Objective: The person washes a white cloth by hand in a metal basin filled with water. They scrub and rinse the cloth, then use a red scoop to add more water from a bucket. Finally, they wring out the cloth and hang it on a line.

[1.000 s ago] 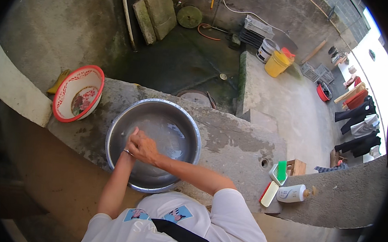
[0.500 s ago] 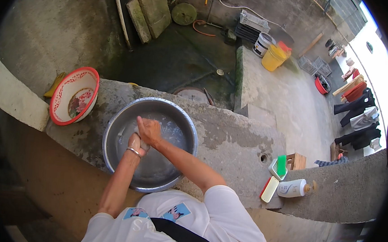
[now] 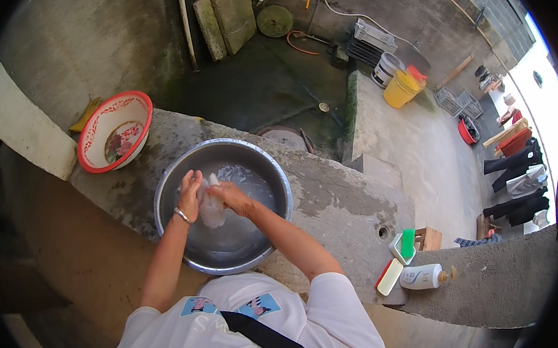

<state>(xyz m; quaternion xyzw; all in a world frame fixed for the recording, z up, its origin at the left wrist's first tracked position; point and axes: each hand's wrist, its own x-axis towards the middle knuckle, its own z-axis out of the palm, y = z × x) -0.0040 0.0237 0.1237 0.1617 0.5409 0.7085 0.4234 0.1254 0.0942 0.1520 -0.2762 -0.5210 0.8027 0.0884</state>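
Observation:
A wide grey metal basin (image 3: 279, 174) rests on the concrete ledge with some water in it. Over the basin, my right hand (image 3: 229, 196) is closed on a wet, whitish, see-through cloth (image 3: 213, 213), which hangs down toward the water. Close beside the cloth is my left hand (image 3: 190, 197), a silver bangle at its wrist. Its fingers point up and are stretched out; whether the palm touches the cloth is hard to see.
A red-rimmed white basin (image 3: 93, 143) stands tilted at the left. Toward the right end of the concrete ledge (image 3: 329, 203) are a green sponge (image 3: 408, 244) in a small basket, a brush (image 3: 388, 277) and a white pump bottle (image 3: 422, 276). Beyond lies a sunken wet floor (image 3: 259, 88).
My hands were pressed together around the cloth; now they are apart, the left slightly left and up, the right to the right. The cloth hangs looser and shows more. The view has shifted slightly.

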